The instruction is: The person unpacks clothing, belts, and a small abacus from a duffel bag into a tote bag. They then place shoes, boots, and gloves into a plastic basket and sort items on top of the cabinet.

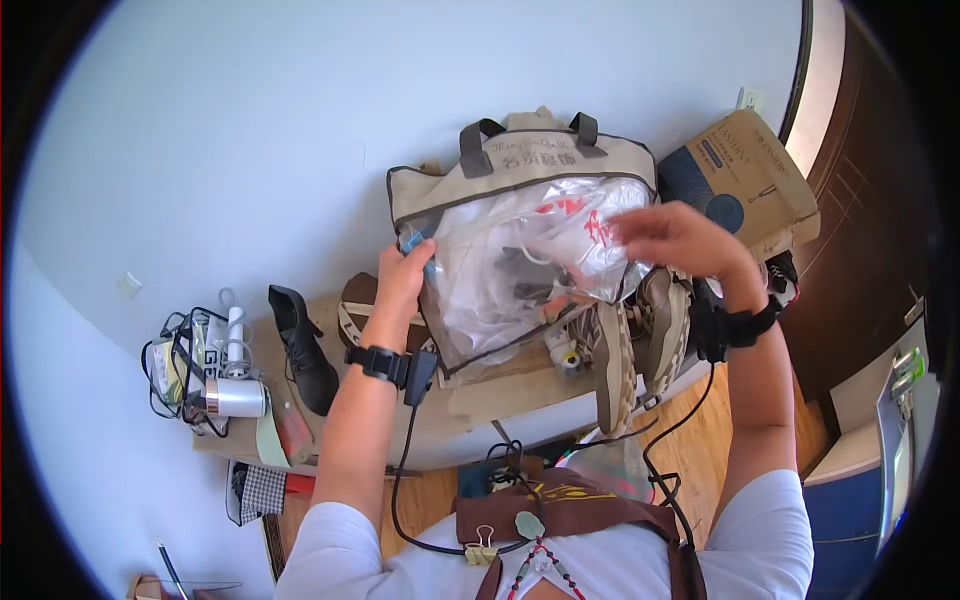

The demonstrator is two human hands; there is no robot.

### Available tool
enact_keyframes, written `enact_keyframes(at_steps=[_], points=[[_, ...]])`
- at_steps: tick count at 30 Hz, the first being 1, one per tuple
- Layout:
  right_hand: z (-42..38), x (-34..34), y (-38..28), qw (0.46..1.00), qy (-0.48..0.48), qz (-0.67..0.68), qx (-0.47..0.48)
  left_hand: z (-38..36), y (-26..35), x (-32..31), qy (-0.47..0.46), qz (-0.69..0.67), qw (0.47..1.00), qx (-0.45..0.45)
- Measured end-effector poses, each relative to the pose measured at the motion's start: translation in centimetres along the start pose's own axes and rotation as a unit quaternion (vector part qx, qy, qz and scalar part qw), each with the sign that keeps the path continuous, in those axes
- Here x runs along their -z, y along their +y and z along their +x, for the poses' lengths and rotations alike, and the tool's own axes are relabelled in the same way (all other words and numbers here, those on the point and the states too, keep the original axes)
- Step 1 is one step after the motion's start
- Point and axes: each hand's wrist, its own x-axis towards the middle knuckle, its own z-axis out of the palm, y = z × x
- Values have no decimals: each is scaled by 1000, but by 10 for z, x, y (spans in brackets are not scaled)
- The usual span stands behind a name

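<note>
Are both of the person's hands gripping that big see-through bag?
No, only the left hand pinches the edge of the clear-fronted bag, while the right hand is raised over its other side.

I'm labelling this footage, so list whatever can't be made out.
All in the head view:
Bag: deeper contents, hidden by glare and crumpled plastic.
Right hand: fingertips, blurred.
Cardboard box: fine print, too small.
Brown shoe: partly behind left forearm.
Beaded necklace: cut off at bottom edge.
</note>
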Motion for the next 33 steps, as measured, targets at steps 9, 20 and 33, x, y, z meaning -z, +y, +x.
enact_keyframes(at_steps=[9, 20, 33], points=[[38, 22, 98, 898, 265, 326, -128, -79, 46, -12, 32, 111, 975, -188], [39, -13, 19, 795, 330, 438, 260, -155, 97, 23, 43, 249, 864, -435], [64, -89, 56, 912, 103, 398, 16, -150, 3, 161, 109, 281, 929, -215]])
